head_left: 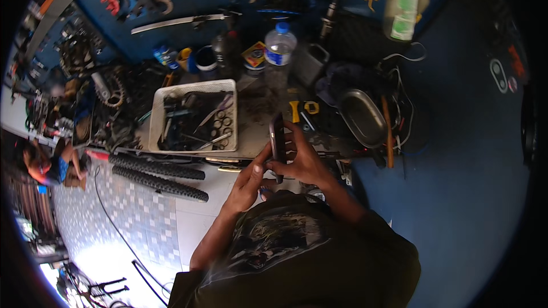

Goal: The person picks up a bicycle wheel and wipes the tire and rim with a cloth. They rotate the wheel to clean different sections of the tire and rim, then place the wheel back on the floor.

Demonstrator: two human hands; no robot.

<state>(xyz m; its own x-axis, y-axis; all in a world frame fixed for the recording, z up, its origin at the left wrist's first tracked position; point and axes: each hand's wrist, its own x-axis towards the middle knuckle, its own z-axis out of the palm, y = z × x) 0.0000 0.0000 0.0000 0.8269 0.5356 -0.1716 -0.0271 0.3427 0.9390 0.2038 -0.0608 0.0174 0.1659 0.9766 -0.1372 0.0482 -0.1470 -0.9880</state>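
A dark smartphone point(278, 144) stands nearly edge-on in front of my body, at the front edge of the workbench. My left hand point(249, 183) grips it from the left, low down, with the thumb near its lower part. From the right, my right hand point(301, 158) has its fingers wrapped behind the phone and its thumb across the lower end. The screen is turned too far aside to read. Just beyond the hands lie a yellow spanner-shaped tool point(294, 111) and a small yellow piece point(311, 107) on the bench.
A white basket point(236, 137) of tools and rings stands left on the bench. Behind are a clear bottle point(279, 51) and a metal tray point(363, 118). Two bicycle tyres point(160, 185) lie below the bench edge. Another person point(54, 162) sits far left.
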